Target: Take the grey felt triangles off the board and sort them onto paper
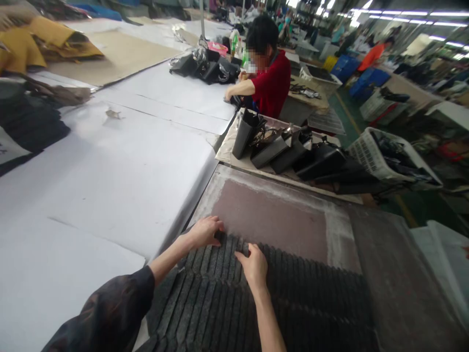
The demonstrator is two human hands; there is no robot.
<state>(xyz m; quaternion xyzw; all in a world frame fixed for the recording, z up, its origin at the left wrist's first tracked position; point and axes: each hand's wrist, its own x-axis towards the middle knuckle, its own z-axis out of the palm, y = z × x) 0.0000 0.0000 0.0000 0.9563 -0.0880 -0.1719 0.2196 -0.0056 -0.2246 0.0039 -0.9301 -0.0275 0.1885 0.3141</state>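
Note:
Rows of dark grey, felt-like strips (205, 298) lie packed side by side across the near part of the worktable. My left hand (205, 231) rests at the far end of the row, its thumb and fingers apart and bent over the strip ends. A short way to the right, my right hand (255, 268) lies over the same row with thumb and forefinger spread. Both hands seem to touch the strips, and neither visibly lifts one. Some fingertips are hidden against the dark material.
A brown board (271, 220) lies beyond the strips. White sheeting (110, 166) covers the table at left. Black box-shaped pieces (271, 149) stand on a further table, where a person in a red shirt (273, 83) works. A white basket (370, 149) is at right.

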